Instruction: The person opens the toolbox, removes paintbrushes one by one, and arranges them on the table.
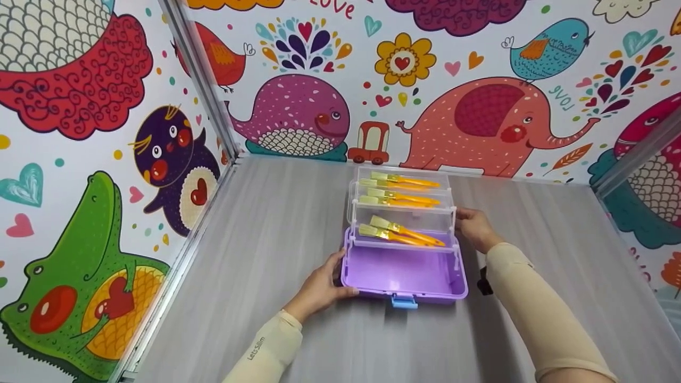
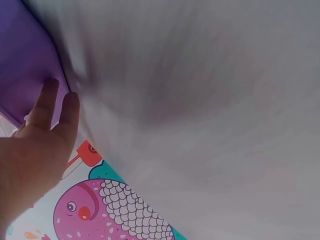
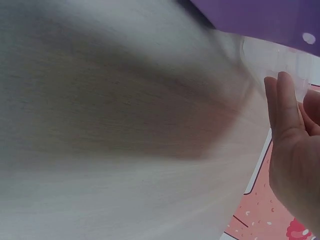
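A purple storage box (image 1: pixel 404 271) with a blue latch (image 1: pixel 404 302) sits on the table, its lid raised and its clear tiered trays (image 1: pixel 420 215) fanned out behind the bare bottom. Paintbrushes (image 1: pixel 407 230) with orange handles and pale bristles lie in the trays, several in all. My left hand (image 1: pixel 319 287) holds the box's front left corner, thumb along the front and fingers against the purple side (image 2: pixel 30 65). At the right edge of the trays, my right hand (image 1: pixel 476 229) pinches the clear plastic (image 3: pixel 285 62); two of its fingers extend straight, and the exact contact is partly hidden.
The grey wood-grain table (image 1: pixel 255 229) spreads around the box. Walls printed with cartoon animals, including an elephant (image 1: pixel 479 127) and a crocodile (image 1: pixel 101 266), stand behind and at the sides. A metal strip (image 1: pixel 202 80) marks the left corner.
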Motion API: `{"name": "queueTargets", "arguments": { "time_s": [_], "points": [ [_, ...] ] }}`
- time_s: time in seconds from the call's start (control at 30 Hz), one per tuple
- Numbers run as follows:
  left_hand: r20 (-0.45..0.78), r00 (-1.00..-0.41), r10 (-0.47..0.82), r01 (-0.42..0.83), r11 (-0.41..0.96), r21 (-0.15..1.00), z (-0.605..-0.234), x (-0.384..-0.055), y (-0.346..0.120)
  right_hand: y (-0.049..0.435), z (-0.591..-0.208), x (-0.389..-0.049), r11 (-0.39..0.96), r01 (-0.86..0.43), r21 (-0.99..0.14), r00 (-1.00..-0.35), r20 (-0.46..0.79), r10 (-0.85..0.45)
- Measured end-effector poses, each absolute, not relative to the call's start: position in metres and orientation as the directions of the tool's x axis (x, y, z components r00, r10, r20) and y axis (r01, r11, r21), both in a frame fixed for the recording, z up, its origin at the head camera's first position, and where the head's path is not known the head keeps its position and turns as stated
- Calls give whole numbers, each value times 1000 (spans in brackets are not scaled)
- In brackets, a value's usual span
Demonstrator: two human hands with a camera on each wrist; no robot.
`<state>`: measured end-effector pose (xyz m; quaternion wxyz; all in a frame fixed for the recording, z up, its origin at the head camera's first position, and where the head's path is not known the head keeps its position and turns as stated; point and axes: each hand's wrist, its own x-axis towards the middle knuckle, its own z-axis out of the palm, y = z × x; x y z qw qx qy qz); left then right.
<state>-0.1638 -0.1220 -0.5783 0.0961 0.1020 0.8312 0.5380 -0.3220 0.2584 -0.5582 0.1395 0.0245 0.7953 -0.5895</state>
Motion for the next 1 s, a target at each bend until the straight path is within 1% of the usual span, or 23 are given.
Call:
{"name": "queueTargets", "arguments": {
  "time_s": [0.23, 0.37, 0.5, 0.7, 0.83, 0.9, 1.0],
  "points": [
    [-51, -957, 287, 57, 356, 933, -579, -163, -122, 258, -561, -322, 284, 218, -934, -958, -260, -119],
    [-52, -961, 271, 61, 394, 917, -578, -163, -122, 259, -560, -320, 283, 219, -934, -957, -262, -122],
    [-69, -968, 240, 52, 463, 885, -576, -161, -122, 258, -554, -316, 278, 222, -934, -956, -265, -128],
    [-89, -972, 217, 42, 535, 844, -575, -160, -120, 267, -539, -311, 359, 226, -906, -959, -271, -79],
    [-82, -973, 214, 56, 569, 820, -574, -160, -122, 273, -526, -308, 442, 175, -880, -975, -217, -47],
    [-78, -973, 218, 64, 578, 813, -574, -160, -122, 273, -519, -306, 496, 113, -861, -988, -153, -39],
    [-66, -972, 227, 78, 573, 816, -573, -160, -123, 268, -508, -302, 568, -11, -823, -998, -29, -62]
  ]
}}
